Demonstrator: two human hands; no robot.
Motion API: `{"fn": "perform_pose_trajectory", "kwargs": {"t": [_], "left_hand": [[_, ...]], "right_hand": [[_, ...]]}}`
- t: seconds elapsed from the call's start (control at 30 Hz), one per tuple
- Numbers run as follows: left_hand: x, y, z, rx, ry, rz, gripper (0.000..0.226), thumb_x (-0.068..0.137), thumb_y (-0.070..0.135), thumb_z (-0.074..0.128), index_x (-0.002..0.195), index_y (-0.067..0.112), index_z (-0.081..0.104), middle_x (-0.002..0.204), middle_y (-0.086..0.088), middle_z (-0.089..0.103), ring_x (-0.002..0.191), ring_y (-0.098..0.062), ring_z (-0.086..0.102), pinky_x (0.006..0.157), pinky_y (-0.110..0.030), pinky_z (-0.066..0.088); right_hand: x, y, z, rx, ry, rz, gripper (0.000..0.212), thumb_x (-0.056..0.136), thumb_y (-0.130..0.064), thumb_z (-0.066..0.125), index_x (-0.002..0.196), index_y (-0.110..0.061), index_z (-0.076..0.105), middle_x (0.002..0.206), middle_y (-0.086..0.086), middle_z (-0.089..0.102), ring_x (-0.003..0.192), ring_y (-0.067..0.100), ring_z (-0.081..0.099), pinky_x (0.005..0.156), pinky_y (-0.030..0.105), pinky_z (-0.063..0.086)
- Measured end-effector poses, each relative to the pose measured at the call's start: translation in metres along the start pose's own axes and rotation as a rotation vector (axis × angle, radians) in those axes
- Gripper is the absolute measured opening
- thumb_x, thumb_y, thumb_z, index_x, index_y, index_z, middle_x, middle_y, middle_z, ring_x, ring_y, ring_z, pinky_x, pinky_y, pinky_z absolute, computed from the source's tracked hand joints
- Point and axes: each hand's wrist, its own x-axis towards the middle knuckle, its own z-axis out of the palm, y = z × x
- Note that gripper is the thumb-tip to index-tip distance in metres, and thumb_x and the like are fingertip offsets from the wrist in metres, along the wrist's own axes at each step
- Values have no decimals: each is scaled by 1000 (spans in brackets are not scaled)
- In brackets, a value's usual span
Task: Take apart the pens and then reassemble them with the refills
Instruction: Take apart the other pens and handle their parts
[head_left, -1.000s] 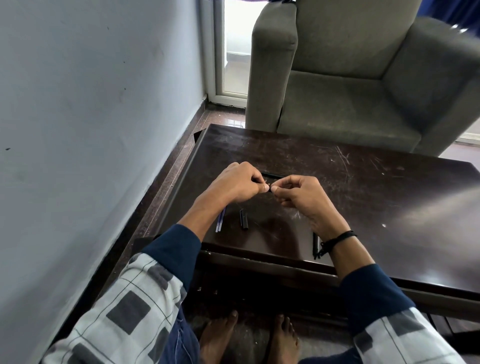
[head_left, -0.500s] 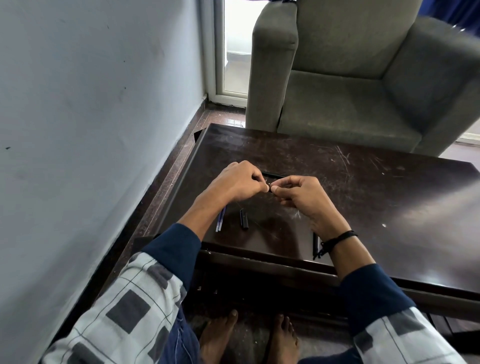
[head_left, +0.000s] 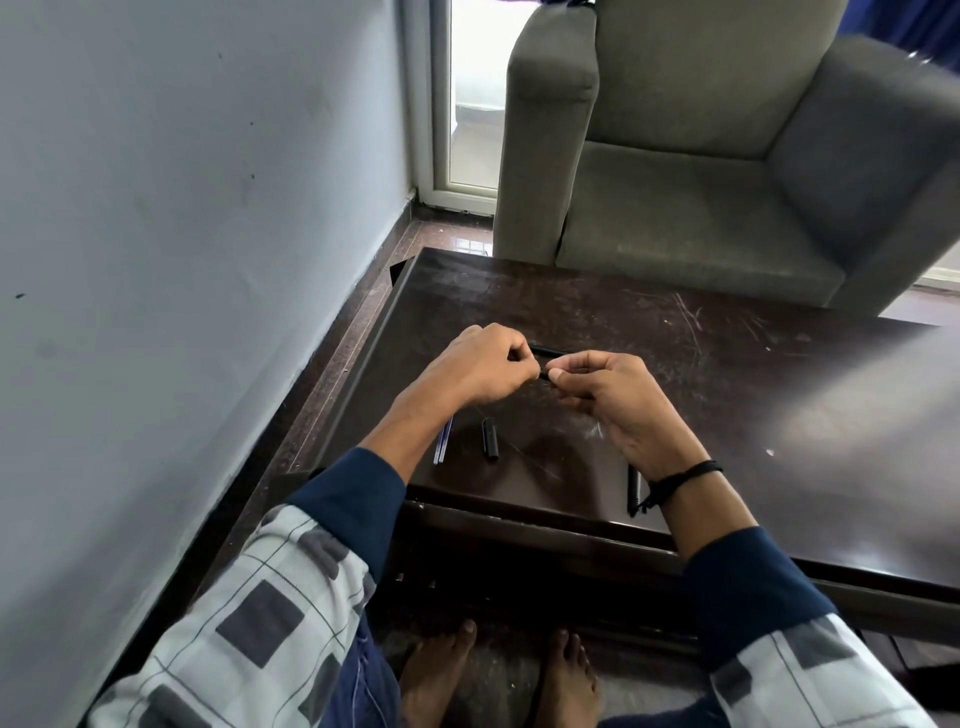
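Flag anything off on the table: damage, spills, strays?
No spill. The table top is scratched toward the armchair, and one black pen piece lies close to the near edge, where it might roll off.

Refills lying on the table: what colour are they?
The refills are blue, shown best in the head view.

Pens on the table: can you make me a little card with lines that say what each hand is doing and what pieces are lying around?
left hand: pinches one end of a black pen part
right hand: pinches the other end of it
blue refills: on the table, under the left forearm
short black piece: beside the refills, on their right
long black piece: near the table edge, partly behind the right wrist
behind the table: grey armchair
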Motion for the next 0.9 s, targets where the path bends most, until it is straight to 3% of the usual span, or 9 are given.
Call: {"fn": "perform_pose_trajectory", "kwargs": {"t": [0.1, 0.47, 0.6, 0.8, 0.9], "left_hand": [[0, 0, 1, 6, -1, -5, 21, 91, 41, 63, 71, 45, 59, 101, -2, 69, 82, -13, 65, 67, -28, 45], [0, 0, 3, -3, -26, 1, 21, 89, 45, 57, 69, 48, 56, 104, -7, 67, 83, -18, 64, 74, -36, 50], [0, -4, -3, 23, 17, -6, 24, 96, 40, 58, 72, 41, 56, 97, -2, 67, 90, -14, 57, 84, -41, 51], [0, -4, -7, 24, 50, -25, 24, 97, 40, 56, 75, 30, 59, 91, -2, 67, 87, -21, 60, 73, -37, 45], [0, -5, -11, 3, 92, -47, 25, 97, 39, 53, 75, 28, 58, 86, 1, 66, 90, -21, 57, 75, -36, 43]], "right_hand": [[0, -1, 0, 32, -9, 9, 9, 88, 2, 71, 89, -6, 75, 76, 4, 70, 69, 12, 64, 69, 23, 53], [-4, -6, -3, 38, -9, 50, 10, 89, 7, 67, 91, -1, 73, 78, 7, 67, 68, 12, 62, 71, 23, 53], [-2, -7, -9, 45, 41, 64, 12, 89, 7, 67, 87, -3, 73, 73, 5, 68, 63, 10, 63, 65, 19, 53], [-2, -12, -14, 83, 50, 90, 10, 88, 4, 68, 86, -4, 73, 75, 6, 68, 66, 11, 62, 66, 19, 55], [-2, -16, -18, 102, 69, 106, 8, 89, 1, 69, 87, -5, 73, 79, 9, 70, 63, 10, 62, 62, 16, 55]]}}
